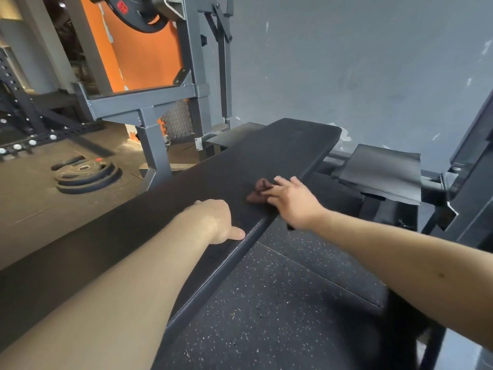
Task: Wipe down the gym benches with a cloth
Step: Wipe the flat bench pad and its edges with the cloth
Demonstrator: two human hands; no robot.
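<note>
The bench [240, 166] is black. The cloth [260, 189] is dark reddish brown. The floor mat [266, 303] is black with tiny white specks. The wall [346, 62] is grey-blue, the panel [138, 49] orange, the rack frame [149, 102] grey, the weight plates [85, 174] black

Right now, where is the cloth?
In the head view, the brown cloth lies on the bench near its right edge, under the fingers of the right hand.

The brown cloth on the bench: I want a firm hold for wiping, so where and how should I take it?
Pinch the raised, bunched folds of the cloth from above, coming in over the right edge of the bench, where the right hand rests its fingers on it. It lies crumpled on a flat pad, so nothing slips beneath; the upstanding folds probably give the easiest purchase.
</note>
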